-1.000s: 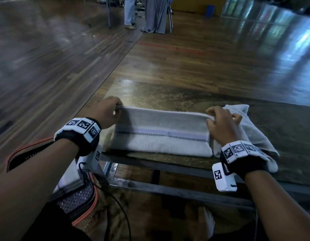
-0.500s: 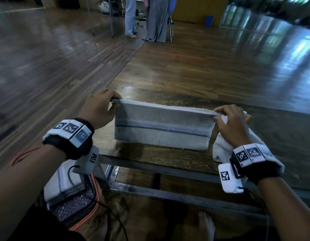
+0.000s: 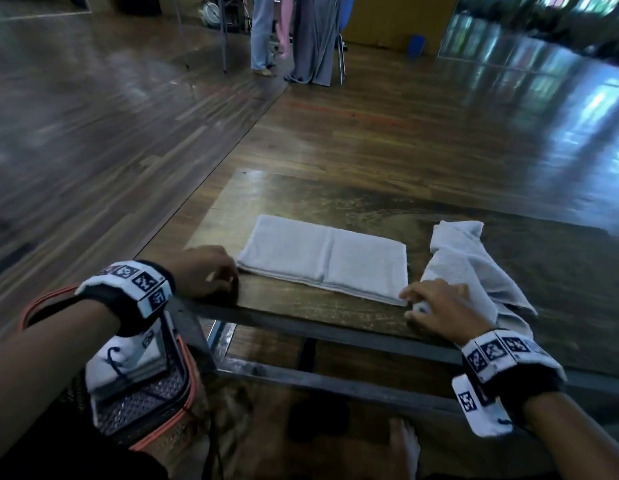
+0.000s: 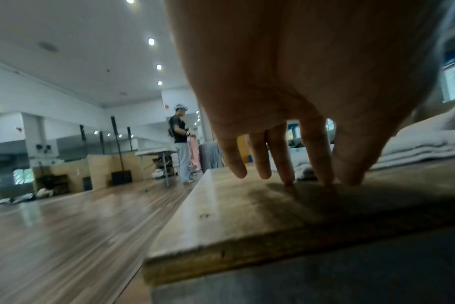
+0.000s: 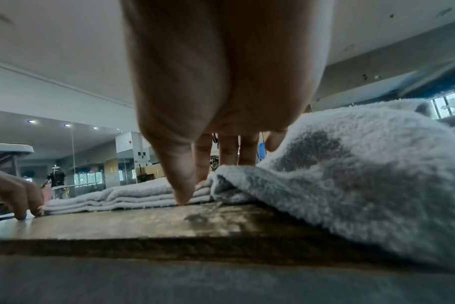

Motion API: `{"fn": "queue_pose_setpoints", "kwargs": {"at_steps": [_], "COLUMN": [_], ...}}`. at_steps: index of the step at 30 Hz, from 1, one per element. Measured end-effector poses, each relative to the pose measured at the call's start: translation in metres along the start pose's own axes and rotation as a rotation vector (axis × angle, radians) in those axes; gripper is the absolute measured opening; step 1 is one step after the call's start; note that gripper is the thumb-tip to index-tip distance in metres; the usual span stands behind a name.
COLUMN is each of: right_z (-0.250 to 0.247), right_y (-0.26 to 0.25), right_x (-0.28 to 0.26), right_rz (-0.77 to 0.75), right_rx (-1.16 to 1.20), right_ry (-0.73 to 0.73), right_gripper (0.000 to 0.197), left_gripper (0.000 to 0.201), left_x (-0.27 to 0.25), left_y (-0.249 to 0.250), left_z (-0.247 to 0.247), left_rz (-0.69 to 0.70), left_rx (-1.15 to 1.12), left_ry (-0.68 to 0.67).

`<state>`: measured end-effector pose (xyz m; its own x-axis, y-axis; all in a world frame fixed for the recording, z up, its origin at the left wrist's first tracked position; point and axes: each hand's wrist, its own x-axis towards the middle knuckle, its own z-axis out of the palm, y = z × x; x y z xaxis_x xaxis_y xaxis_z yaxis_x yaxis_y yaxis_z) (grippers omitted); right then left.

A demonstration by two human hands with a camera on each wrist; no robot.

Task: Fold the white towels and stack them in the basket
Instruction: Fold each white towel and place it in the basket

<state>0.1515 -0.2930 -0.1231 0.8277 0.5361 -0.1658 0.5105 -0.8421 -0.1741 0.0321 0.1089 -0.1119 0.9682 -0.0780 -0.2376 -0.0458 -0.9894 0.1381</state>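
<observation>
The folded towel (image 3: 323, 259) lies flat near the front edge of the counter (image 3: 370, 202), its layered edge facing the person and a crease running across its middle. A strip of bare wood shows between that edge and the counter's front lip; much more bare wood lies behind it.

The left hand (image 3: 206, 271) sits at the towel's near-left corner, fingers (image 4: 281, 156) pointing down with tips on the wood, its grip slack and holding nothing. The right hand (image 3: 439, 306) sits at the near-right corner, thumb tip on the wood against the layers and fingers on cloth; whether its grip pinches the corner cannot be told.

Just right of it, a loose towel (image 3: 474, 271) lies crumpled, partly under the right hand and nearly touching the folded one; its near end reaches the front lip.

The basket (image 3: 145, 410) stands on the floor below the counter's left corner, mostly hidden by the left forearm, with folded cloth in it. The frame cuts off the counter's right end.
</observation>
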Motion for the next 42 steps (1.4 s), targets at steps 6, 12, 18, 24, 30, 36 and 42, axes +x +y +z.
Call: {"fn": "queue_pose_setpoints", "kwargs": {"at_steps": [6, 12, 18, 24, 30, 36, 42], "right_z": [0.010, 0.014, 0.011, 0.012, 0.004, -0.003, -0.010], "right_y": [-0.004, -0.006, -0.003, -0.005, -0.001, 0.001, -0.016], "right_x": [0.020, 0.028, 0.022, 0.019, 0.012, 0.009, 0.032], "right_rz": [-0.106, -0.141, -0.117, -0.117, -0.075, -0.007, 0.041], "right_rx": [-0.065, -0.006, 0.054, 0.062, 0.005, -0.022, 0.152], "right_ry": [0.204, 0.193, 0.146, 0.135, 0.071, 0.012, 0.212], "right_gripper": [0.014, 0.017, 0.016, 0.020, 0.027, 0.028, 0.019], "left_gripper": [0.026, 0.023, 0.016, 0.016, 0.014, 0.010, 0.008], "left_x": [0.018, 0.028, 0.030, 0.024, 0.022, 0.008, 0.020], "left_y": [0.003, 0.006, 0.007, 0.006, 0.005, -0.001, 0.024], "left_z": [0.002, 0.011, 0.008, 0.007, 0.001, -0.005, -0.002], "left_rz": [0.072, 0.048, 0.038, 0.061, 0.074, 0.087, 0.068], "left_rx": [-0.116, -0.151, -0.156, -0.112, -0.085, -0.011, -0.156], "left_ry": [0.316, 0.217, 0.241, 0.186, 0.096, 0.093, 0.357]}}
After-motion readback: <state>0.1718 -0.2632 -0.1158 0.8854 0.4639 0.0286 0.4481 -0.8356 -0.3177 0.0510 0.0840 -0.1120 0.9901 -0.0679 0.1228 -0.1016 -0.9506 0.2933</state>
